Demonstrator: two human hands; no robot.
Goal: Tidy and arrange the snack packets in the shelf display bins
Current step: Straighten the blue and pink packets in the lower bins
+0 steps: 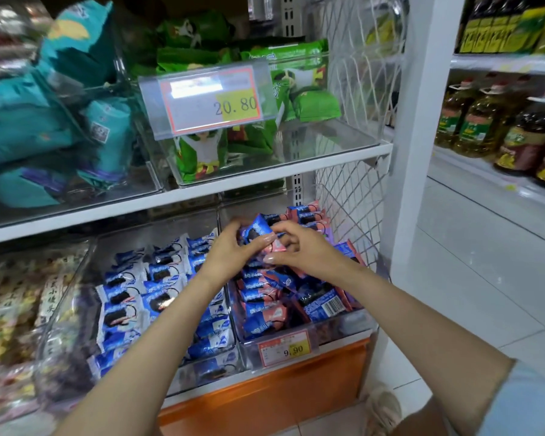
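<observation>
Both hands on one blue-and-pink foil snack packet (256, 228), held above and behind red-and-yellow 9.90 price tag (285, 347) on clear plastic bin (343, 320). Grip: left hand (230, 250) curled round packet's left end, right hand (302, 250) pinching pink end. Risks:
- grip slips, packet drops left of tag among blue-and-white packets (158, 297), likely wrong bin
- forearm brushes loose heap just behind tag, spills it over low front wall

Lower centre of frame: blue-white pkts (158, 302) w/ dark cookie print; lower right: blue-pink pkts (265, 316), held pkt (258, 228) same blue w/ pink end. Upper centre green pkts (315, 102), upper left teal pkts (19, 121); price tag (186, 118) red-edged w/ yellow patch, shelf base (265, 394) orange.
</observation>
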